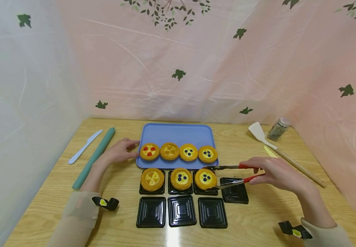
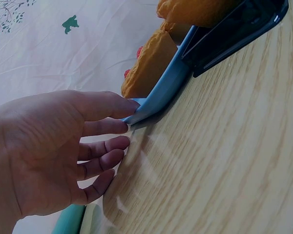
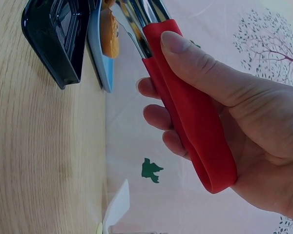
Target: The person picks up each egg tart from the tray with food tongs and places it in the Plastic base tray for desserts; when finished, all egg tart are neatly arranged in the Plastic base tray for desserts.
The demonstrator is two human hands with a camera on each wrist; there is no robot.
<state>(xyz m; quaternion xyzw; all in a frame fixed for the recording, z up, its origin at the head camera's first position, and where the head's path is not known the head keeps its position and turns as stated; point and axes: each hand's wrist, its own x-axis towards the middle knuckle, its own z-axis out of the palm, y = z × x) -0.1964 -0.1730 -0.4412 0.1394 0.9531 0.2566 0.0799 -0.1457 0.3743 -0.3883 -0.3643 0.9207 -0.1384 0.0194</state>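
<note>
My right hand (image 1: 273,173) holds red-handled metal tongs (image 3: 190,107). The tongs' arms are spread, one tip beyond and one in front of a blueberry tart (image 1: 206,178) on a black square tray (image 1: 197,192). To its left, a second blueberry tart (image 1: 181,178) and a tart with yellow wedges (image 1: 152,179) sit on similar black trays. My left hand (image 1: 120,151) has its thumb and fingertips at the left rim of a blue tray (image 1: 178,132). Lined along that tray's near side are a red-topped tart (image 1: 149,151), a wedge-topped tart (image 1: 169,151) and two blueberry tarts (image 1: 188,152).
Several black square trays without tarts, one being the right-hand tray (image 1: 235,190), lie nearer me and at the right. Left are a green rolling pin (image 1: 94,157) and a pale blue knife (image 1: 85,146). A spatula (image 1: 286,156), yellow piece (image 1: 270,152) and seasoning jar (image 1: 278,129) lie right.
</note>
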